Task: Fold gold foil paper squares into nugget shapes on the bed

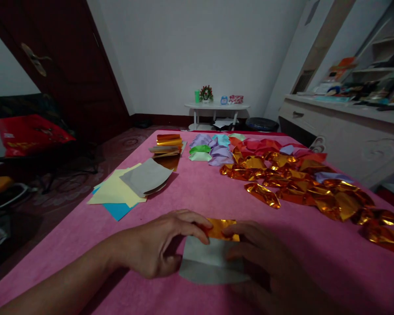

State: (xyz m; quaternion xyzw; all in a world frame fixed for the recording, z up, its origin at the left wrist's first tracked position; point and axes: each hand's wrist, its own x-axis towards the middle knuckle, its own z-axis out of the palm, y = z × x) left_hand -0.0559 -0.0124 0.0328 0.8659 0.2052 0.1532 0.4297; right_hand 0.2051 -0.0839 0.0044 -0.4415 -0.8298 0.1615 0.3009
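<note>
A grey sheet of paper [213, 258] lies on the pink cloth in front of me, with a strip of shiny gold foil [221, 227] along its far edge. My left hand [170, 240] is curled at the sheet's left side, its fingertips pressing on the grey paper and foil. At the right side my right hand [262, 253] has its fingertips on the foil and the paper; its lower part is dark and its thumb is hard to make out.
Loose grey sheets [147, 177], yellow sheets [114, 188] and a blue sheet [120, 210] lie at the left. Behind them stands a foil stack [168, 144]. Folded gold pieces [335, 199] spread over the right, with purple pieces [221, 155] farther back.
</note>
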